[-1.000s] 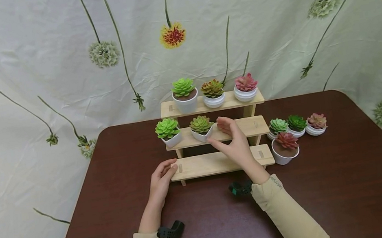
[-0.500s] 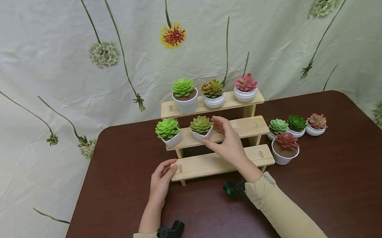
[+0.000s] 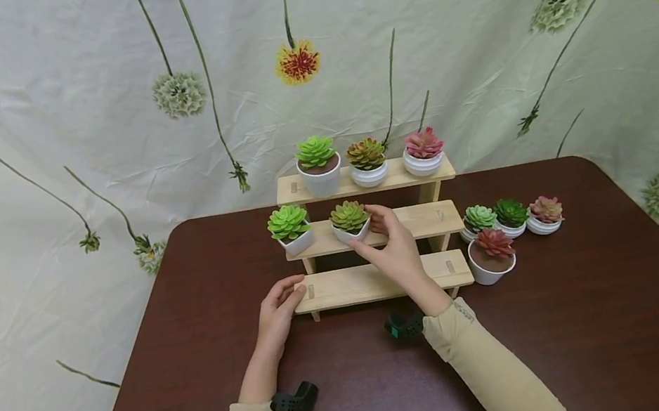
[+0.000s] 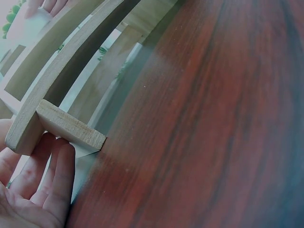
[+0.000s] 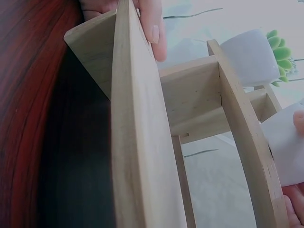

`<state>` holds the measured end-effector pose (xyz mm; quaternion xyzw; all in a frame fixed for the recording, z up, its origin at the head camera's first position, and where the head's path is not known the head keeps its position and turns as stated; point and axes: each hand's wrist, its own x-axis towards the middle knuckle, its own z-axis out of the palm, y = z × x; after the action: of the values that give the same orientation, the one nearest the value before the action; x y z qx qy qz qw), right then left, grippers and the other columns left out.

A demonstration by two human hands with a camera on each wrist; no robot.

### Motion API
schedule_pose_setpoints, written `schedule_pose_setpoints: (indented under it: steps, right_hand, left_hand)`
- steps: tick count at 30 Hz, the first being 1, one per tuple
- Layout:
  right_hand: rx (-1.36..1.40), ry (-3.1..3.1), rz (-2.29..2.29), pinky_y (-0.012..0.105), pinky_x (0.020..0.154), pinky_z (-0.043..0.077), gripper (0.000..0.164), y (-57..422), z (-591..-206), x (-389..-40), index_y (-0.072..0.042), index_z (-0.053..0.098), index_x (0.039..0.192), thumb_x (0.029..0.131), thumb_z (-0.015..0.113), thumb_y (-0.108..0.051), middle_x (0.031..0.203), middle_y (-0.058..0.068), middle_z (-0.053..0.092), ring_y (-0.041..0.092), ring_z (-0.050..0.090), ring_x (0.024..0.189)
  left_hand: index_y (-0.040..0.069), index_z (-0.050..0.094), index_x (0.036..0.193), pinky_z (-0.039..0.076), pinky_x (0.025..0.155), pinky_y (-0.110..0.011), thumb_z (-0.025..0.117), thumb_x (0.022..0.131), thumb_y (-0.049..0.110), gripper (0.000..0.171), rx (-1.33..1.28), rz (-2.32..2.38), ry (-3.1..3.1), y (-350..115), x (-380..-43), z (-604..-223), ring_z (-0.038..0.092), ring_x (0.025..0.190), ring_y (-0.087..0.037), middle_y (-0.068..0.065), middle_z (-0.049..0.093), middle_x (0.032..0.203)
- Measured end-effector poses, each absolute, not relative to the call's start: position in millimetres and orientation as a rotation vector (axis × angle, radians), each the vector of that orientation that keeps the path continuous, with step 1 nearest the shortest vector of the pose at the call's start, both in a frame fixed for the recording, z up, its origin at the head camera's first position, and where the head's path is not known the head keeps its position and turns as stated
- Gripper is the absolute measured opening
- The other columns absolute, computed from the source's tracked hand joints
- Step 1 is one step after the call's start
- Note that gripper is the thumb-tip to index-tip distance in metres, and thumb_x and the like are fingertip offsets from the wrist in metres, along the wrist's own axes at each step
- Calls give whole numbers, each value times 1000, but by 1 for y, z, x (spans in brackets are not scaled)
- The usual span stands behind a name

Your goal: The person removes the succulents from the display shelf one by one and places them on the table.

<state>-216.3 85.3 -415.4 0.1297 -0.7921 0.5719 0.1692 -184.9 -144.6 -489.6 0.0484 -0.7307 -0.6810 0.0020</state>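
A three-tier wooden plant stand (image 3: 379, 282) stands on the table. My left hand (image 3: 277, 316) grips the left end of its lowest board, with fingers (image 4: 61, 180) tucked under the wood in the left wrist view. On the middle board, my right hand (image 3: 399, 252) pinches a succulent in a white pot (image 3: 351, 232) between thumb and fingers. In the right wrist view that pot (image 5: 287, 147) sits at the board's edge with the thumb against it. Left of it on the same board is a bright green potted succulent (image 3: 291, 229).
Three potted succulents stand on the top board (image 3: 392, 180), among them a pink one (image 3: 424, 151). Several more cluster on the table (image 3: 607, 306) right of the stand, a red one (image 3: 493, 255) nearest. A flower-print cloth (image 3: 95, 91) hangs behind.
My right hand has moved left and closed on the potted succulent, which has shifted slightly to the right. The left hand has stayed at the stand's end.
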Motion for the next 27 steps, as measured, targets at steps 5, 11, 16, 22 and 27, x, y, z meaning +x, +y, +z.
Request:
schedule_pose_setpoints:
  steps: [5, 11, 16, 22, 27]
  right_hand:
    - [357, -2190, 1687, 37, 91, 44, 62, 90, -417, -212, -3, 48, 130, 77, 79, -16, 122, 15, 58, 25, 57, 107]
    - [318, -2172, 1757, 40, 92, 44, 62, 102, -412, -201, 0, 47, 131, 77, 77, -7, 121, 20, 58, 30, 57, 106]
    - [296, -2185, 1737, 43, 92, 43, 59, 108, -394, -183, 7, 45, 129, 78, 75, -1, 119, 24, 57, 33, 57, 105]
    - [282, -2165, 1723, 43, 93, 42, 59, 117, -391, -177, 8, 47, 128, 77, 75, 1, 121, 24, 56, 33, 56, 105]
    - [267, -2153, 1700, 37, 93, 43, 61, 130, -413, -183, 3, 48, 128, 76, 78, -4, 123, 19, 57, 28, 57, 107]
  left_hand:
    - [9, 64, 116, 43, 80, -22, 63, 90, 21, 28, 158, -2144, -2288, -145, -184, -490, 55, 98, -14, -8, 62, 115]
    - [9, 63, 117, 43, 79, -23, 63, 90, 22, 30, 146, -2148, -2291, -144, -184, -489, 55, 97, -14, -9, 62, 115]
    - [10, 64, 116, 43, 80, -23, 63, 91, 22, 28, 138, -2157, -2287, -145, -183, -488, 55, 99, -15, -9, 62, 116]
    - [9, 64, 116, 44, 80, -24, 63, 90, 21, 29, 139, -2154, -2284, -145, -183, -488, 56, 98, -15, -10, 62, 115]
    - [9, 63, 117, 44, 79, -23, 63, 90, 21, 29, 137, -2159, -2279, -145, -184, -489, 56, 97, -15, -10, 62, 115]
